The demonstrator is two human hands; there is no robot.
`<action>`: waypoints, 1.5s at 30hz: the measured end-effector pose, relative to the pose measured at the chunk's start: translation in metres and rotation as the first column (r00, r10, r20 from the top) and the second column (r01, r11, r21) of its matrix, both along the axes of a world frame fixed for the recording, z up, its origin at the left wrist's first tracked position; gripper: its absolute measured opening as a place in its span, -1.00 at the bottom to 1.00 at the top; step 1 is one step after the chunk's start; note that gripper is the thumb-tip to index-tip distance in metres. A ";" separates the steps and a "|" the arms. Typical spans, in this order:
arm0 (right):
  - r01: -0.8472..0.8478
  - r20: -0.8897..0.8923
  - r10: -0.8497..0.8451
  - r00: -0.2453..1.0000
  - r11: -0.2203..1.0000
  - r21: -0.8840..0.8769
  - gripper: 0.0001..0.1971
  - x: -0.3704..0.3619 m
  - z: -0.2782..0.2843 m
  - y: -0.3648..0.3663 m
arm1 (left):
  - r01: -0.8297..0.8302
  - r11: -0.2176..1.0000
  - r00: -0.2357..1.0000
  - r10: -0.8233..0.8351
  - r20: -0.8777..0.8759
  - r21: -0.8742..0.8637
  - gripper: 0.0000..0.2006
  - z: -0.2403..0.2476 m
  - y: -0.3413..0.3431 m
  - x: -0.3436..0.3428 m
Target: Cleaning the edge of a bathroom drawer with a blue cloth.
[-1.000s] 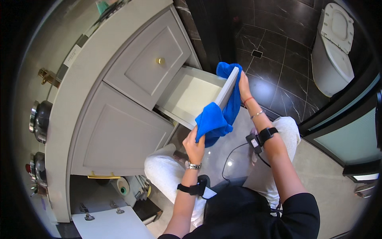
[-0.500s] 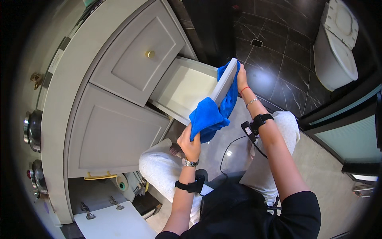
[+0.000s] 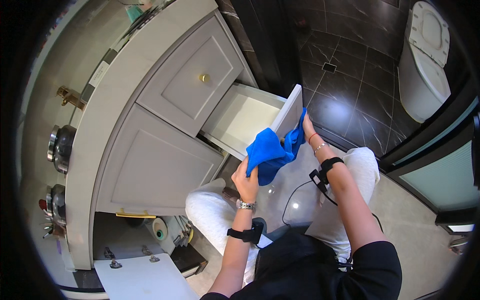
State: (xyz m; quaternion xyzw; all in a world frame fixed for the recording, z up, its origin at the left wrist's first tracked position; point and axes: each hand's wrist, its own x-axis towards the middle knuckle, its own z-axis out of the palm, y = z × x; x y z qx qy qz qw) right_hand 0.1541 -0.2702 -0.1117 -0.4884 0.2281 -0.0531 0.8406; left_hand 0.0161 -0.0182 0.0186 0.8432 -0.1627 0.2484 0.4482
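Observation:
A blue cloth [image 3: 267, 152] is stretched between my two hands, in front of the grey front panel [image 3: 291, 111] of a pulled-out drawer [image 3: 240, 112]. My left hand [image 3: 245, 181] pinches the cloth's left part just below the drawer's near corner. At its right end the cloth is gripped by my right hand [image 3: 307, 128], whose fingers are partly hidden behind it. A small piece of the drawer's knob shows past the cloth's upper edge. The drawer's white inside holds nothing that I can see.
The grey cabinet [image 3: 160, 155] has a closed drawer [image 3: 192, 80] above and an opened flap [image 3: 142, 277] below. Dark jars [image 3: 64, 149] stand on the countertop. Beyond a dark frame is a white toilet [image 3: 425, 75]. A black cable [image 3: 290, 200] hangs between my knees.
The cloth has come off the drawer panel's top edge and sits lower before its face. My right hand has moved down with it. The view has shifted slightly.

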 end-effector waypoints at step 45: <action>0.424 0.389 0.551 0.739 0.069 -0.903 -0.71 -0.098 0.179 0.078 | -0.024 0.996 0.996 0.031 0.078 -0.082 -0.75 -0.014 -0.014 -0.002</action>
